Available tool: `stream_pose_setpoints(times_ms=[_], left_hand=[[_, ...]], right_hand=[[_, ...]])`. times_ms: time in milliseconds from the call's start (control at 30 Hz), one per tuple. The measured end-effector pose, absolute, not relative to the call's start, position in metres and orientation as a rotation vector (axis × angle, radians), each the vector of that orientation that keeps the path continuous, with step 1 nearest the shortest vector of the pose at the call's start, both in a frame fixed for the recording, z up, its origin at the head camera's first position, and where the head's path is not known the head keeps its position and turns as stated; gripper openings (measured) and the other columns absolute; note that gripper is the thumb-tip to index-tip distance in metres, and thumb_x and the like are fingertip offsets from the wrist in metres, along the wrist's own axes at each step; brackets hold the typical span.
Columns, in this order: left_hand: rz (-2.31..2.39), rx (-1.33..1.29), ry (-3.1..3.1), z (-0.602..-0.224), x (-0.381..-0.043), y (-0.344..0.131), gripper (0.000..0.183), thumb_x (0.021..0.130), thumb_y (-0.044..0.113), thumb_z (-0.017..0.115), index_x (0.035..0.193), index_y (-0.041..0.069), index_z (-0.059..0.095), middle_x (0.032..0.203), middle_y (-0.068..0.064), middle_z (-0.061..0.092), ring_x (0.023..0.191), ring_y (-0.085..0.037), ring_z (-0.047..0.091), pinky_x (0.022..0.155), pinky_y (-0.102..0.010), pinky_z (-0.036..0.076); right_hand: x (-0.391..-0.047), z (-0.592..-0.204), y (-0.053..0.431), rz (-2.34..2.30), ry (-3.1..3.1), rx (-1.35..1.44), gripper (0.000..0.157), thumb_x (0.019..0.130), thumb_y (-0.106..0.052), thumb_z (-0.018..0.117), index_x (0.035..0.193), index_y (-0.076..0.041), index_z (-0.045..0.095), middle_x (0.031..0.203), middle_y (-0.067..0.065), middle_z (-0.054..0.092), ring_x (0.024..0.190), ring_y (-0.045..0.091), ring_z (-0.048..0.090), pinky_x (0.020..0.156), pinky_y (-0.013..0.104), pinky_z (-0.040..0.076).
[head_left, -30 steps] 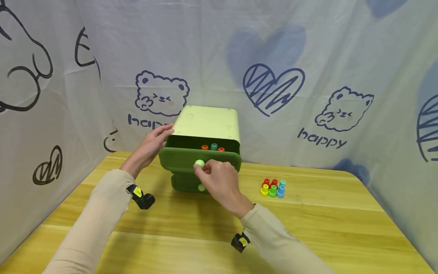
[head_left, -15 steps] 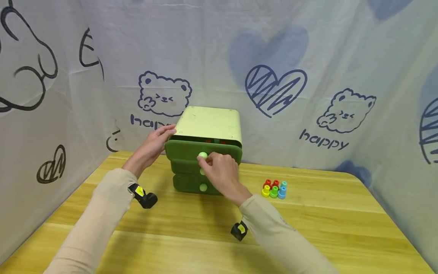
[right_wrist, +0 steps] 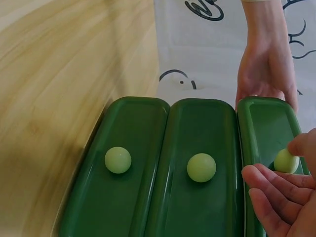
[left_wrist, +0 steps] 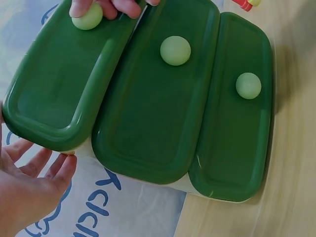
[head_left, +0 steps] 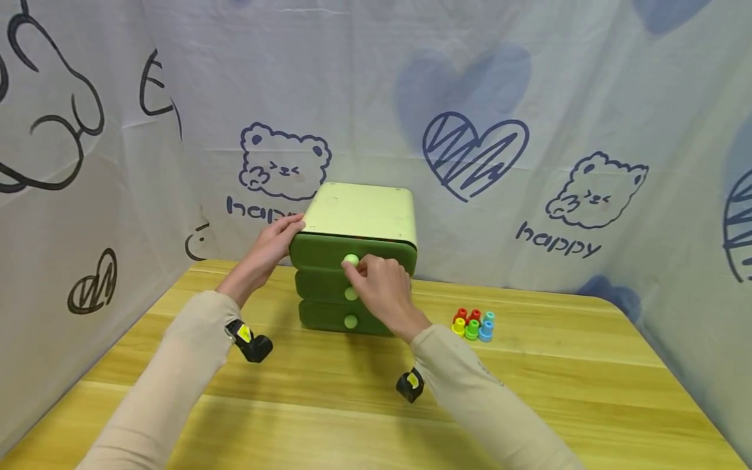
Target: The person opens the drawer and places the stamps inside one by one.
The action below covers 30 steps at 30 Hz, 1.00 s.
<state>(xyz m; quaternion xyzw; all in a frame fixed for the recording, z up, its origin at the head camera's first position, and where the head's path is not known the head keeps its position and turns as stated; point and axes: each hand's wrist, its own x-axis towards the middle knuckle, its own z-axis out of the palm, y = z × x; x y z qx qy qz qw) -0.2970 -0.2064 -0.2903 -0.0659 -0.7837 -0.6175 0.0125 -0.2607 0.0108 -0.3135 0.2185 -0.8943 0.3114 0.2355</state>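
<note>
A small drawer cabinet (head_left: 361,210) with a pale yellow-green top and three dark green drawers stands on the table. Its top drawer (head_left: 320,250) is nearly flush with the body, with a thin dark gap above. My right hand (head_left: 384,290) pinches the top drawer's round light-green knob (right_wrist: 286,161) between thumb and forefinger; the other fingers extend below it. Against the cabinet's upper left side rests my left hand (head_left: 264,256), fingers fairly straight along the side in the left wrist view. The middle knob (left_wrist: 175,50) and bottom knob (left_wrist: 248,86) are untouched.
Right of the cabinet, several small coloured pegs (head_left: 472,326) stand grouped on the wooden table (head_left: 529,391). A printed cloth curtain (head_left: 376,85) rises behind the table and along both sides.
The top drawer has slid back into the cabinet, pushed by my right hand at its knob. The pegs inside are now hidden. My left hand has stayed at the cabinet's side.
</note>
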Motion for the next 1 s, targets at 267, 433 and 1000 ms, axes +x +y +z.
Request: stream_pose_setpoints(times_ms=[267, 433, 1000], left_hand=[[-1.824, -0.197, -2.457, -0.294, -0.297, -0.204, 0.066, 0.101, 0.044, 0.046, 0.152, 0.007, 0.028, 0.152, -0.015, 0.031, 0.134, -0.030, 0.036, 0.110, -0.040, 0.033], [-1.775, -0.193, -2.465, -0.296, -0.297, -0.202, 0.067, 0.100, 0.044, 0.047, 0.153, 0.007, 0.028, 0.151, -0.017, 0.031, 0.137, -0.031, 0.031, 0.112, -0.043, 0.029], [-1.778, -0.175, -2.386, -0.303, -0.298, -0.197, 0.062, 0.101, 0.041, 0.047, 0.151, 0.006, 0.032, 0.147, -0.017, 0.035, 0.134, -0.032, 0.034, 0.111, -0.045, 0.029]], right_hand=[[-0.266, -0.313, 0.010, 0.847, -2.474, 0.572, 0.036, 0.096, -0.033, 0.061, 0.074, -0.006, 0.070, 0.053, -0.003, 0.053, 0.043, 0.010, 0.043, 0.039, 0.021, 0.030], [-0.268, -0.314, 0.010, 0.845, -2.485, 0.554, 0.035, 0.097, -0.034, 0.061, 0.079, -0.005, 0.071, 0.057, -0.001, 0.057, 0.044, 0.010, 0.044, 0.039, 0.021, 0.032], [-0.266, -0.355, 0.018, 0.843, -2.697, 0.569, 0.063, 0.097, -0.047, 0.055, 0.044, -0.017, 0.036, 0.039, -0.008, 0.021, 0.036, 0.008, 0.019, 0.038, 0.023, 0.016]])
